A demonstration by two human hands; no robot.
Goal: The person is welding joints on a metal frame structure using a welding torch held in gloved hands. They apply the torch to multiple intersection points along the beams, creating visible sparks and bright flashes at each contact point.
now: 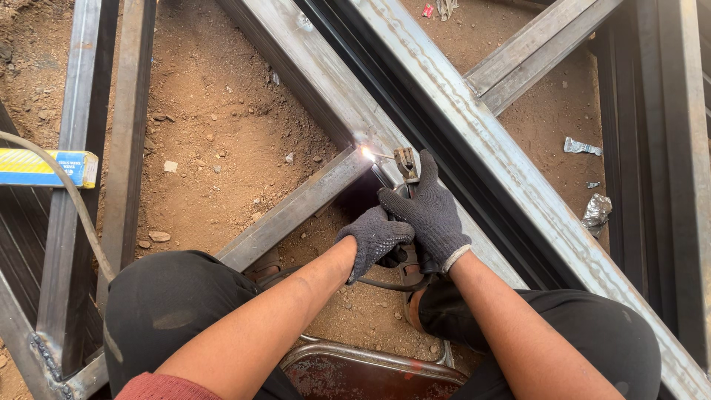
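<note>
Both my hands wear dark knitted gloves. My right hand [428, 210] grips the welding electrode holder [406, 164], whose thin rod ends in a bright spark [366, 152]. The spark sits on the joint where a short steel tube [296, 210] meets a long diagonal steel tube [326, 81]. My left hand [372, 238] is wrapped under the right hand, on the holder's handle. A black cable [385, 284] loops below the hands.
A metal frame of square tubes lies on reddish dirt [215, 126]. A second long diagonal tube [474, 126] runs to the right. A yellow box [46, 168] rests on a tube at left, and a grey hose [74, 200] curves past it. Crumpled foil [596, 211] lies right.
</note>
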